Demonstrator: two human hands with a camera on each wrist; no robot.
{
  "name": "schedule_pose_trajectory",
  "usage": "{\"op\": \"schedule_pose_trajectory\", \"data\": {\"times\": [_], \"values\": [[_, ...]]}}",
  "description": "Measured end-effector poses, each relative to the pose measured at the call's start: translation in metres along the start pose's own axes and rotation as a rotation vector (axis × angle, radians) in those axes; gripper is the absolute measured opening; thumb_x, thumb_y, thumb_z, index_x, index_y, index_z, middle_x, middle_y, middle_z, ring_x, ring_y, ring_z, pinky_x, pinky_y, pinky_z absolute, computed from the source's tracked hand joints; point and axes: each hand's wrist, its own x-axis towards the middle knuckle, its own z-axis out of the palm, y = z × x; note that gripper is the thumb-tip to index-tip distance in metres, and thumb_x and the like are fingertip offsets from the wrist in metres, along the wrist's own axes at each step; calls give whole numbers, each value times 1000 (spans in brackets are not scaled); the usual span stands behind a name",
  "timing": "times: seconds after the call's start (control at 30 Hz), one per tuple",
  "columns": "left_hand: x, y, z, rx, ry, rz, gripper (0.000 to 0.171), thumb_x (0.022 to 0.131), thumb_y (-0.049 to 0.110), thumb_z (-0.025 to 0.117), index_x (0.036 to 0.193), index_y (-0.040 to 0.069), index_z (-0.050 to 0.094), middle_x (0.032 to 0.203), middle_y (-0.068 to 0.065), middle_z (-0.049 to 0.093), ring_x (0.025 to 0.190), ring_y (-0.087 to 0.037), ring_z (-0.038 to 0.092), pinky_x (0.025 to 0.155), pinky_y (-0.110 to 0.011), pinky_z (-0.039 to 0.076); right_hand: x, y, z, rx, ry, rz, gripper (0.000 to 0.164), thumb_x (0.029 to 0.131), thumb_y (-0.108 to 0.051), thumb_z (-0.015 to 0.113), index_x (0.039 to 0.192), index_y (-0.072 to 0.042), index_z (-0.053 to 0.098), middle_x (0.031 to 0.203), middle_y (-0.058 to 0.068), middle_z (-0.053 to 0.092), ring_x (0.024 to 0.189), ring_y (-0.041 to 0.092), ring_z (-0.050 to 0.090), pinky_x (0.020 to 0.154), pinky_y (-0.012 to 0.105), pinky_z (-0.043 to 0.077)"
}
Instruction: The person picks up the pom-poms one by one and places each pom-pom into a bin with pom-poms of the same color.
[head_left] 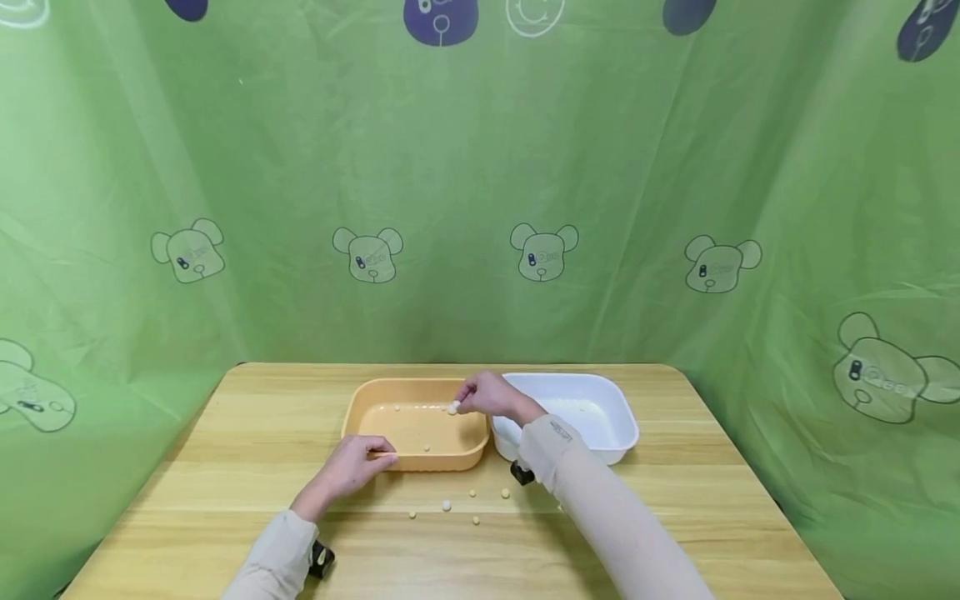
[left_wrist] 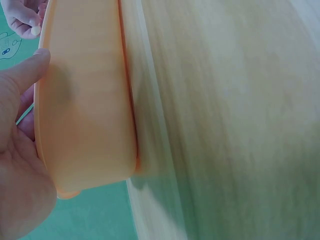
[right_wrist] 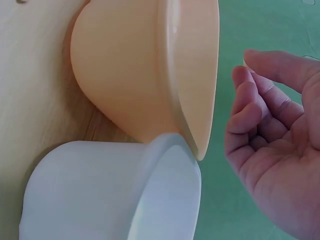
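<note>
My left hand [head_left: 351, 465] grips the front left rim of an orange plastic basin [head_left: 446, 462]. In the left wrist view its thumb [left_wrist: 33, 69] lies over the rim, with the other fingers partly hidden behind the wall. Above the basin's right side, my right hand [head_left: 491, 393] pinches a small whitish ball [head_left: 453, 407] between thumb and fingertips. The right wrist view shows the other fingers of that hand [right_wrist: 272, 130] curled in, with the ball mostly hidden. A few small balls lie inside the orange basin, one [head_left: 427, 447] near its front wall.
A white basin [head_left: 611, 417] stands against the orange one's right side, partly behind my right forearm. In front of them, several small balls are scattered on the wooden table [head_left: 247, 417], including a white one [head_left: 447, 506] and a yellowish one [head_left: 506, 493]. Green curtain [head_left: 457, 317] surrounds the table.
</note>
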Motion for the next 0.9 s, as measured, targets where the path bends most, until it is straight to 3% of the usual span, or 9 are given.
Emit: {"op": "schedule_pose_trajectory", "data": {"times": [0.47, 0.9], "values": [[-1, -1, -1, 14, 7, 14, 5, 88, 21, 68, 88, 16, 71, 85, 10, 67, 81, -9, 61, 76, -33, 50, 13, -11, 7, -124, -24, -27, 7, 76, -9, 76, 82, -9, 71, 76, -5, 67, 73, 11, 59, 71, 27, 49], [0, -4, -2, -1, 2, 21, 6, 88, 23, 67, 87, 18, 71, 85, 11, 67, 81, -9, 61, 77, -32, 50, 22, -7, 15, -112, -29, 23, 9, 77, -6, 75, 85, -5, 71, 76, -1, 66, 71, 13, 58, 66, 25, 48]]}}
